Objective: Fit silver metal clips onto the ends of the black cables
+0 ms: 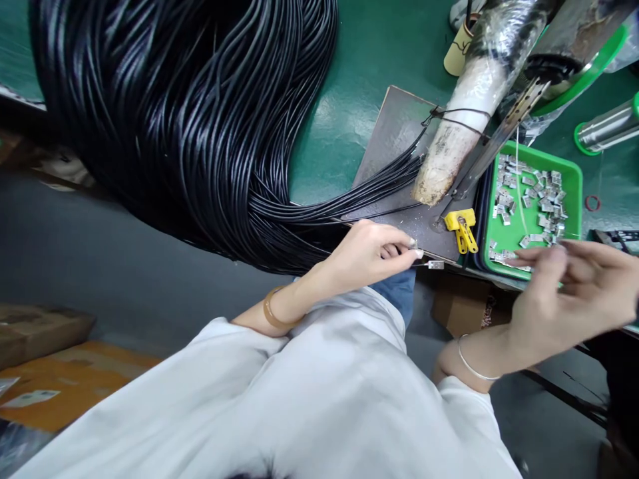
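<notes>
My left hand (372, 251) is closed in a pinch at the front edge of the dark plate (394, 136), holding a thin black cable. Just past its fingertips, a small silver metal terminal (435, 265) sits on the thin end that sticks out. A thick bundle of black cables (200, 133) lies left of this hand, some strands running onto the plate. Over the near edge of the green tray (574, 179) is my right hand (564, 286), slightly blurred, fingers apart and nothing visible in them. Many small metal terminals (546, 196) lie in the tray.
A yellow clip (462, 229) stands between plate and tray. A wrapped white roll (462, 126) and a metal bar (504, 133) slant over the plate. At the right are a spool (612, 126) and a red ring (592, 203). Cardboard boxes (74, 379) stand on the floor, lower left.
</notes>
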`<state>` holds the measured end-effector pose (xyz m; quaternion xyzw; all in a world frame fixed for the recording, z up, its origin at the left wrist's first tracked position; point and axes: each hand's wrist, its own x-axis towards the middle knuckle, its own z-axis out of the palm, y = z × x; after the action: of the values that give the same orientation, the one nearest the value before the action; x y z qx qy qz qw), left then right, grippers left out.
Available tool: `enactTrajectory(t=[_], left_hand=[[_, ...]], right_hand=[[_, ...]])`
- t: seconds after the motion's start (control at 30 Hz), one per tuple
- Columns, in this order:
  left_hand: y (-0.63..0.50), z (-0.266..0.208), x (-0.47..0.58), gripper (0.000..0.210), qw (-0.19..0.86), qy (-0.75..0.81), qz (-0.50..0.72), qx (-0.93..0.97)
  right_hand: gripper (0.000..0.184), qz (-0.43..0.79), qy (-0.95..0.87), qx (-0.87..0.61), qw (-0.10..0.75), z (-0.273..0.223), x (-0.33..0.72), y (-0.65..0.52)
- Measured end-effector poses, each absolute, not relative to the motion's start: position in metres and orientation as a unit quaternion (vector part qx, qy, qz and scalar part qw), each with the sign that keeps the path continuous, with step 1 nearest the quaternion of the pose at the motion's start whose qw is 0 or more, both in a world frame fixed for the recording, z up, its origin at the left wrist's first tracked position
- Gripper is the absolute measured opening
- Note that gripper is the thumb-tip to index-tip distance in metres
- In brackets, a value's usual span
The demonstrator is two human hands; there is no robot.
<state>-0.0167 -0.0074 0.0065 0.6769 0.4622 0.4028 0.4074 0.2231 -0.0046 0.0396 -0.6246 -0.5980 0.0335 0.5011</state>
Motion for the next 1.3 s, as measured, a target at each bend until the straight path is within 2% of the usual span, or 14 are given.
enactTrajectory(t=[0.1,0.2,0.3,0.4,0.47,0.6,0.67,0.7,0.77,0.83,0.97,1.17,1.3], left_hand=[[0.001,0.001,-0.023,0.019,0.301,0.499,0.451,0.676],[0.013,-0.004,-0.028,0.017,0.117,0.538,0.397,0.734],[0.02,-0.004,-0.03,0.018,0.077,0.553,0.324,0.764],[0.017,0.007,-0.033,0.014,0.152,0.543,0.334,0.755],[0.012,0.019,-0.036,0.011,0.263,0.496,0.333,0.758],[0.001,0.034,-0.031,0.017,0.565,0.199,0.224,0.769],[-0.003,0.03,-0.022,0.018,0.657,0.124,0.208,0.714],[-0.004,0.025,-0.016,0.017,0.68,0.166,0.241,0.673],[-0.006,0.015,-0.006,0.017,0.689,0.308,0.343,0.559],[-0.005,0.005,0.0,0.016,0.678,0.378,0.424,0.466],[-0.001,-0.004,0.001,0.012,0.672,0.372,0.487,0.416],[0.002,-0.004,0.003,0.019,0.673,0.368,0.49,0.415],[0.003,-0.004,0.008,0.022,0.658,0.397,0.505,0.393]], right_hand=[[0.012,-0.028,-0.635,-0.665,0.393,0.03,0.24,0.021],[0.009,-0.052,-0.666,-0.687,0.286,0.022,0.26,0.047],[0.009,-0.038,-0.687,-0.696,0.205,0.02,0.268,0.066],[0.006,-0.006,-0.7,-0.696,0.162,0.024,0.267,0.075],[0.003,0.024,-0.706,-0.692,0.149,0.028,0.267,0.077],[0.006,0.028,-0.716,-0.687,0.119,0.031,0.268,0.072],[0.006,0.013,-0.715,-0.685,0.138,0.031,0.267,0.066],[0.006,0.006,-0.709,-0.684,0.168,0.031,0.265,0.062],[0.007,-0.006,-0.685,-0.68,0.26,0.031,0.258,0.051],[0.01,-0.012,-0.653,-0.67,0.354,0.033,0.248,0.038],[0.014,0.066,-0.616,-0.622,0.479,0.038,0.223,0.017],[0.021,0.221,-0.568,-0.566,0.555,0.035,0.194,0.006],[0.021,0.184,-0.569,-0.576,0.557,0.028,0.188,0.011]])
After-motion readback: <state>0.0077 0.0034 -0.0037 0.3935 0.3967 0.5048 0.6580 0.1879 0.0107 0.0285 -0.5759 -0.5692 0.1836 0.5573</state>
